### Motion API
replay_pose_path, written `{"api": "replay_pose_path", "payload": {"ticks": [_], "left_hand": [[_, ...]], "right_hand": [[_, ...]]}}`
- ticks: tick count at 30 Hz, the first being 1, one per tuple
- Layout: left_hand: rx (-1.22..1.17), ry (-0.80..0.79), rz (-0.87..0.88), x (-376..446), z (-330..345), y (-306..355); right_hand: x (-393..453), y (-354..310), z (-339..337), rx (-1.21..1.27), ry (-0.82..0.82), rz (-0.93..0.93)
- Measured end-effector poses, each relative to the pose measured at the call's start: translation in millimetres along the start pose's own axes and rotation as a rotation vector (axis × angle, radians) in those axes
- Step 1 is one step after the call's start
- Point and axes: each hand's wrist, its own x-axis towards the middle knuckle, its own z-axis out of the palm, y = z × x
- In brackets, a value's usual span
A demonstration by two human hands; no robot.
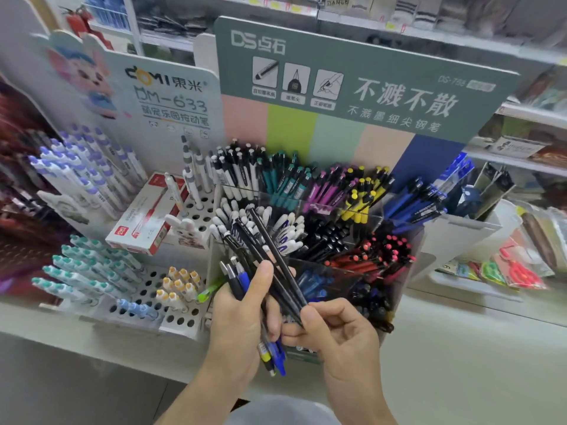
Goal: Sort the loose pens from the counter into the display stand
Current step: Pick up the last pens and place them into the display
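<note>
My left hand (245,314) wraps a bundle of pens (245,271) above the bench (460,348), in front of the display stand (306,210). The bundle's long axes run near-vertical, fanning up and away toward the stand. My right hand (337,329) has its grip pinching the lower end of one black pen (276,250), whose axis slants up-left over the white-pen compartment.
</note>
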Motion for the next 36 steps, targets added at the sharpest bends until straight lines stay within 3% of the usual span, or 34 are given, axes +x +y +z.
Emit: {"api": "replay_pose_path", "payload": {"ticks": [9,12,15,20,23,26,36], "left_hand": [[0.147,-0.207,0.069,2,-15,6],[0.217,-0.298,-0.037,3,-22,6],[0.327,-0.51,-0.168,2,-27,5],[0.25,-0.792,-0.432,0,-31,3],[0.201,-0.831,-0.535,0,-33,-1],[0.196,-0.846,-0.569,-3,-28,0],[0.237,-0.826,-0.545,-5,-28,-9]], "right_hand": [[8,-6,-17,-0.148,-0.266,0.124],[18,-18,-24,-0.295,-0.289,0.014],[37,-27,-32,-0.364,-0.276,-0.062],[57,-40,-43,-0.465,-0.662,0.16],[60,-41,-45,-0.477,-0.735,0.174],[61,-35,-39,-0.546,-0.664,0.138],[60,-43,-50,-0.575,-0.702,0.089]]}}
